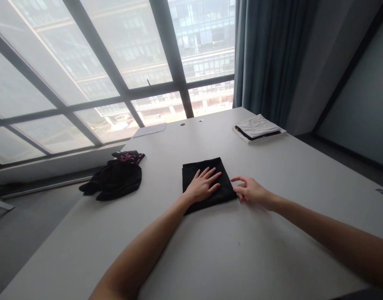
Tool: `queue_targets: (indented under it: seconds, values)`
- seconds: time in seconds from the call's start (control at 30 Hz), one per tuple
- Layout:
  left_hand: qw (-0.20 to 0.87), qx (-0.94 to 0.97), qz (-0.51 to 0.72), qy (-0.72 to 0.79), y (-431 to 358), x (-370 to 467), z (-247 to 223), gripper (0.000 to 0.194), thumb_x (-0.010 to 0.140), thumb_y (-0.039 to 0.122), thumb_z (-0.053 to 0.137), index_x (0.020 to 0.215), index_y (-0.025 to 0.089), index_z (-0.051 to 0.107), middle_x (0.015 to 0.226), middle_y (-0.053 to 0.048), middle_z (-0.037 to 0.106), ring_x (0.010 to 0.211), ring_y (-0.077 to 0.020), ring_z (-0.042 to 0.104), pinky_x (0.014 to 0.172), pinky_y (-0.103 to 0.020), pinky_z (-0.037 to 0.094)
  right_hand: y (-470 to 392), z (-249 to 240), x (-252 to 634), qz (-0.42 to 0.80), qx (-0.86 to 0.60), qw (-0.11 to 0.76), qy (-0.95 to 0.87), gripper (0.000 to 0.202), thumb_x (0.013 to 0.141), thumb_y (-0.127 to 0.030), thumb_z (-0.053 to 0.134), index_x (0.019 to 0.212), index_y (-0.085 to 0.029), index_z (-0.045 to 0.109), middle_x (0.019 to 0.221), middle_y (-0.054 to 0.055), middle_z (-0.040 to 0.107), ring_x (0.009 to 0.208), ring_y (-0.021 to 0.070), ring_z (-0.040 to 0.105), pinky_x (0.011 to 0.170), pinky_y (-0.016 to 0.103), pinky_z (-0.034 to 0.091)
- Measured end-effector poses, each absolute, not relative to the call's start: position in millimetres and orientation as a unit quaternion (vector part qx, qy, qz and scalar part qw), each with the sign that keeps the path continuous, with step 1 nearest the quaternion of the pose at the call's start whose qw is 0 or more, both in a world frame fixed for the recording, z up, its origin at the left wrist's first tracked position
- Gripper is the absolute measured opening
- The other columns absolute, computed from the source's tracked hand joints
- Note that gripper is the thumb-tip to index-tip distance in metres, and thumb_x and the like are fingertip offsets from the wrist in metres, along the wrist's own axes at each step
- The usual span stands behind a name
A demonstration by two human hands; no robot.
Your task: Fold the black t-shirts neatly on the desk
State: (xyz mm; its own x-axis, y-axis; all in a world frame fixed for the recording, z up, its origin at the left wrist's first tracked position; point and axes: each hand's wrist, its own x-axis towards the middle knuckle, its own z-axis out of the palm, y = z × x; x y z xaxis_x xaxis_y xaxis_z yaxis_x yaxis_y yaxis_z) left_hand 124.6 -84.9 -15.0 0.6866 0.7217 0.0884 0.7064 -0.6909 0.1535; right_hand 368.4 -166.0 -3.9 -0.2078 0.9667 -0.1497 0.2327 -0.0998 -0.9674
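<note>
The fingers (205, 172) of the left hand (201, 186) are spread wide, palm down, pressing flat on the black cloth (225, 191). Those of the right hand (248, 190) are bent and loosely parted at the cloth's right edge, close to its near corner, the index reaching out above the thumb; whether they pinch the fabric, I cannot tell. The cloth lies folded into a flat, roughly square shape in the middle of the white worktop (197, 141), slightly turned. Both forearms are bare and come in from the near side, well apart.

To the left, at the worktop's edge, sits a crumpled black heap (119, 179), with a black piece marked in pink (129, 157) at its far end. Beyond the cloth, on the far right, is a stack (258, 127) of folded white fabric with a black layer showing between. At the far left end lies some paper (150, 130), and a small dark disc (182, 124) sits to its right. Behind the worktop stand a large window (141, 41) and a blue-grey curtain (266, 58).
</note>
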Motion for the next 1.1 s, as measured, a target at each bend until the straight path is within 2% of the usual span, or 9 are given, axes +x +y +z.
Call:
queue_targets:
  seconds: [0.37, 0.43, 0.5, 0.57, 0.63, 0.7, 0.83, 0.97, 1.1]
  values:
    - [0.058, 0.916, 0.08, 0.39, -85, 124, -14, 0.058, 0.102, 0.062, 0.034, 0.156, 0.041, 0.034, 0.166, 0.001, 0.027, 0.154, -0.0294, 0.019, 0.123, -0.058, 0.013, -178, -15, 368, 0.441, -0.549, 0.357, -0.614, 0.037, 0.077, -0.025, 0.064, 0.113, -0.02, 0.055, 0.062, -0.006, 0.058, 0.055, 0.0145, 0.053, 0.054, 0.027, 0.041]
    - [0.058, 0.916, 0.079, 0.39, -86, 124, -15, 0.058, 0.102, 0.062, 0.034, 0.156, 0.041, 0.034, 0.166, 0.0, 0.027, 0.154, -0.0295, 0.018, 0.122, -0.059, 0.013, -180, -15, 365, 0.369, -0.572, 0.339, -0.649, 0.037, 0.078, -0.023, 0.062, 0.114, -0.02, 0.057, 0.072, -0.001, 0.063, 0.062, 0.0177, 0.058, 0.061, 0.031, 0.047]
    - [0.06, 0.916, 0.078, 0.389, -86, 125, -15, 0.059, 0.101, 0.062, 0.036, 0.156, 0.04, 0.034, 0.166, -0.001, 0.027, 0.154, -0.0298, 0.018, 0.122, -0.06, 0.013, -176, -9, 355, 0.241, -0.592, 0.357, -0.681, 0.041, 0.08, -0.022, 0.059, 0.121, -0.019, 0.058, 0.096, 0.008, 0.067, 0.083, 0.0237, 0.064, 0.077, 0.037, 0.052]
    - [0.067, 0.916, 0.083, 0.386, -87, 126, -14, 0.059, 0.101, 0.06, 0.04, 0.155, 0.038, 0.036, 0.165, -0.002, 0.028, 0.154, -0.0303, 0.018, 0.122, -0.061, 0.012, -165, 1, 338, 0.114, -0.581, 0.39, -0.705, 0.045, 0.086, -0.022, 0.053, 0.131, -0.019, 0.057, 0.122, 0.015, 0.062, 0.111, 0.029, 0.059, 0.098, 0.043, 0.048]
    - [0.085, 0.916, 0.093, 0.381, -86, 126, -11, 0.055, 0.101, 0.055, 0.042, 0.154, 0.037, 0.04, 0.165, -0.002, 0.03, 0.154, -0.0295, 0.019, 0.123, -0.06, 0.012, -146, 9, 318, 0.058, -0.552, 0.388, -0.736, 0.048, 0.092, -0.021, 0.045, 0.138, -0.018, 0.055, 0.138, 0.015, 0.056, 0.129, 0.0289, 0.05, 0.11, 0.042, 0.04]
    - [0.111, 0.911, 0.113, 0.38, -83, 124, -5, 0.049, 0.104, 0.044, 0.039, 0.152, 0.035, 0.044, 0.163, -0.001, 0.034, 0.153, -0.0263, 0.023, 0.123, -0.056, 0.015, -123, 10, 301, 0.059, -0.543, 0.339, -0.766, 0.05, 0.095, -0.022, 0.04, 0.143, -0.014, 0.052, 0.147, 0.016, 0.051, 0.138, 0.0278, 0.043, 0.115, 0.041, 0.035]
    - [0.107, 0.875, 0.171, 0.439, -69, 109, 5, 0.048, 0.102, 0.029, 0.037, 0.147, 0.025, 0.052, 0.157, -0.006, 0.045, 0.149, -0.0222, 0.034, 0.124, -0.046, 0.021, -89, -11, 289, 0.084, -0.56, 0.219, -0.795, 0.056, 0.098, -0.03, 0.041, 0.151, -0.01, 0.043, 0.162, 0.017, 0.034, 0.151, 0.0305, 0.025, 0.121, 0.052, 0.023]
    - [0.037, 0.84, 0.125, 0.526, -57, 93, -2, 0.056, 0.103, 0.043, 0.038, 0.153, 0.018, 0.043, 0.162, -0.013, 0.034, 0.152, -0.0303, 0.025, 0.123, -0.054, 0.018, -83, -30, 296, 0.1, -0.573, 0.177, -0.794, 0.061, 0.1, -0.037, 0.04, 0.155, -0.01, 0.037, 0.165, 0.016, 0.026, 0.154, 0.0283, 0.02, 0.122, 0.053, 0.018]
    - [0.008, 0.828, 0.057, 0.557, -53, 88, -15, 0.065, 0.102, 0.055, 0.034, 0.158, 0.023, 0.032, 0.166, -0.011, 0.022, 0.155, -0.0303, 0.016, 0.122, -0.058, 0.016, -85, -26, 297, 0.098, -0.59, 0.159, -0.785, 0.065, 0.101, -0.042, 0.038, 0.157, -0.01, 0.033, 0.166, 0.015, 0.023, 0.154, 0.0272, 0.018, 0.122, 0.056, 0.014]
